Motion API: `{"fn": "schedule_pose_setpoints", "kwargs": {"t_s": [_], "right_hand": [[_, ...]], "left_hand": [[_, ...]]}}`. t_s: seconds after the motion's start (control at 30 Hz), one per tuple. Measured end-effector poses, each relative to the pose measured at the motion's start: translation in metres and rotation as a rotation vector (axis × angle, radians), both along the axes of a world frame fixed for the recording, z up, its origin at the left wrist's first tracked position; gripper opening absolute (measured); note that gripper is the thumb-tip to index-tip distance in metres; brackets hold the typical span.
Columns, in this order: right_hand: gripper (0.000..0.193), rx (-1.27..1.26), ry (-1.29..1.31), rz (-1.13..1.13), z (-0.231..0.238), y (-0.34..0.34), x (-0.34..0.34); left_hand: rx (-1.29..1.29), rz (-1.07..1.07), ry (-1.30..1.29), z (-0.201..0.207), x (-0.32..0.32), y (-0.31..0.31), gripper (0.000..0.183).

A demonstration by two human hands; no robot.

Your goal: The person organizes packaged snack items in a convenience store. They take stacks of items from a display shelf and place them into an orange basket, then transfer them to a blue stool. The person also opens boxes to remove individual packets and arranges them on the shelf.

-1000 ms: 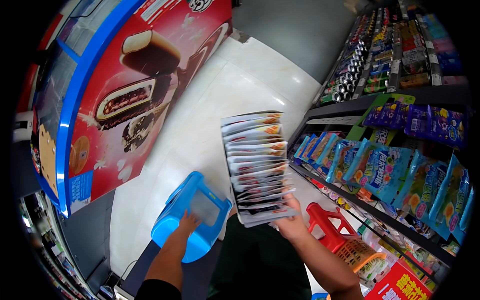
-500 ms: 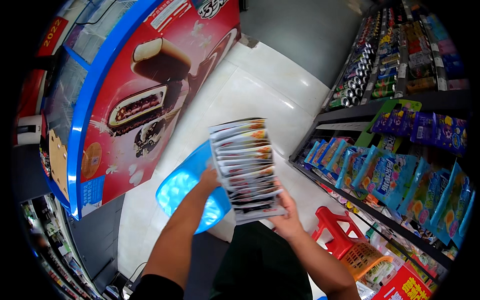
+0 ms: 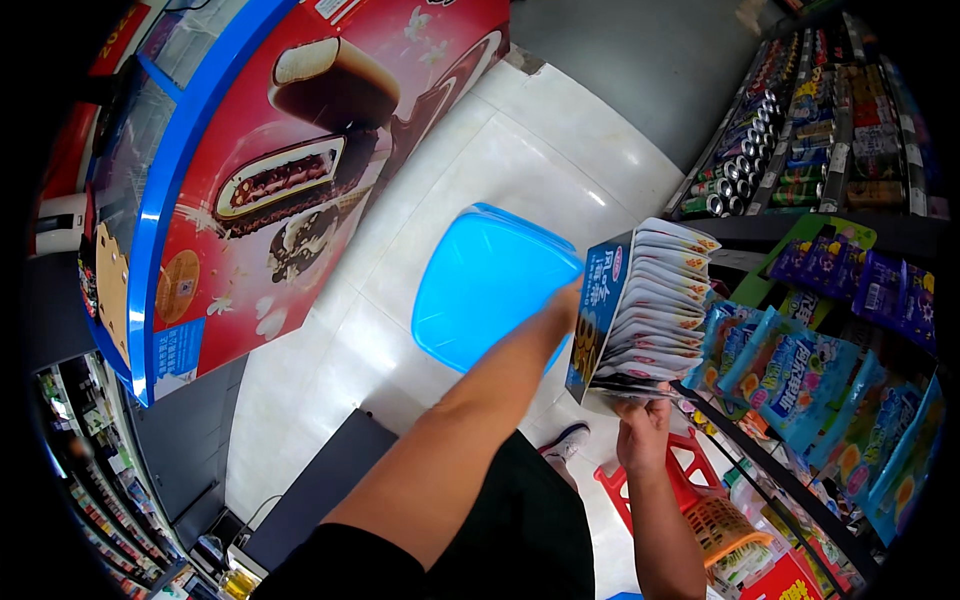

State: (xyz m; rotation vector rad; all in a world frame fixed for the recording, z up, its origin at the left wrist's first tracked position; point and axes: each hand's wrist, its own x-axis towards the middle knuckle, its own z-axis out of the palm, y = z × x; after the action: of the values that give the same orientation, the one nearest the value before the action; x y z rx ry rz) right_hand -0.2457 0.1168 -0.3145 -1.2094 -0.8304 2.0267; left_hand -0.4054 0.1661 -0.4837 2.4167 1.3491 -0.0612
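Note:
A display box [image 3: 602, 300] with a dark blue front panel is packed with a row of white snack packets [image 3: 660, 295]. I hold it at the edge of the right-hand shelf. My left hand [image 3: 568, 306] is against the box's left side, its fingers mostly hidden behind the panel. At the near end, my right hand [image 3: 643, 425] grips the box from below, fingers closed on its edge. Just right of the box hang blue candy bags [image 3: 775, 360], close to the packets. How the far end of the box rests is hidden.
A blue plastic stool [image 3: 490, 290] stands on the white tiled floor. Left is a freezer [image 3: 250, 200] with a red ice-cream picture. A red stool [image 3: 690, 470] and an orange basket [image 3: 725, 525] sit below the shelf. Drink cans [image 3: 735, 165] line the far right.
Both hands have carried the box from above the blue stool rightward to the shelf. The box has turned, so its dark blue panel shows. The view has shifted too.

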Motion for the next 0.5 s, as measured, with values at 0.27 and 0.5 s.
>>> {"fn": "schedule_pose_setpoints", "kwargs": {"t_s": [0.27, 0.5], "right_hand": [[0.063, -0.148, 0.031, -0.089, -0.054, -0.032, 0.001], [0.074, -0.208, 0.031, 0.004, -0.113, -0.048, 0.006]], "left_hand": [[-0.273, 1.296, 0.174, 0.032, -0.099, -0.134, 0.118], [-0.644, 1.758, -0.261, -0.007, -0.083, -0.175, 0.122]]}}
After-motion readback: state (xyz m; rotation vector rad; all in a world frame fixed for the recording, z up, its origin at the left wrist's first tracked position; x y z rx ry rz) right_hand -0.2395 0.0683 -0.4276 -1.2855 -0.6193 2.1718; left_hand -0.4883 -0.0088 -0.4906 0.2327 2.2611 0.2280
